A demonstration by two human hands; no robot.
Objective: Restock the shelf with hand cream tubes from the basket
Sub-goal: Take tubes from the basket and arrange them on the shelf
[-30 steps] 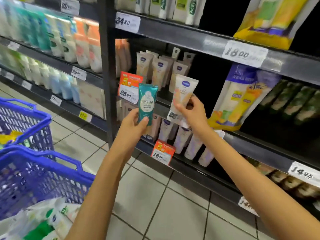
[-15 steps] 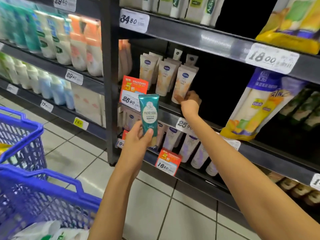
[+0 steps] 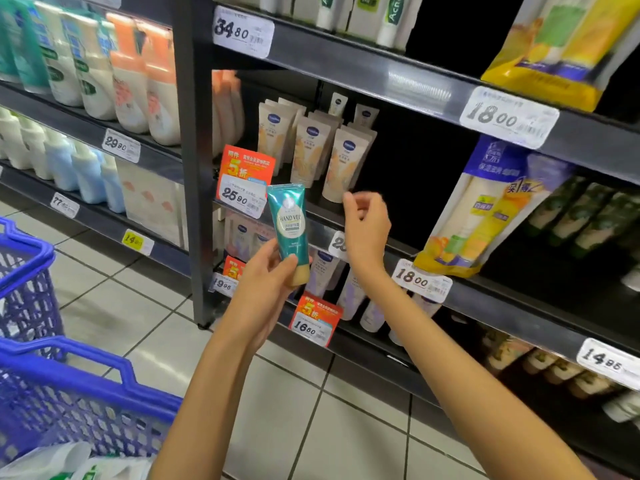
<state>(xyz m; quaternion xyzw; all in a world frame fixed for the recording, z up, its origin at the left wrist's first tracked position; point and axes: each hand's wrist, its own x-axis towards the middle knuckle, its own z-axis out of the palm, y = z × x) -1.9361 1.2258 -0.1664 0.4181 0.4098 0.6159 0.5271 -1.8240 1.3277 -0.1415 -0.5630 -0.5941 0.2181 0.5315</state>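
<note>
My left hand (image 3: 266, 282) grips a teal hand cream tube (image 3: 289, 225) by its gold cap end and holds it upright in front of the middle shelf (image 3: 322, 233). My right hand (image 3: 365, 226) hangs just right of the tube with loosely curled fingers and holds nothing. Behind it, several beige hand cream tubes (image 3: 343, 164) stand in rows on that shelf. The blue basket (image 3: 69, 403) sits at the lower left, with white and green packs showing inside.
Lilac tubes (image 3: 323, 271) fill the shelf below, behind red price tags. Bottles line the left shelving bay (image 3: 104, 74). A yellow and purple refill pouch (image 3: 485, 209) stands to the right. A dark upright post (image 3: 194, 161) divides the bays. Grey floor tiles lie below.
My right hand has let go of the beige tube, which now stands on the middle shelf, and has drawn back towards me. My left hand still holds the teal tube.
</note>
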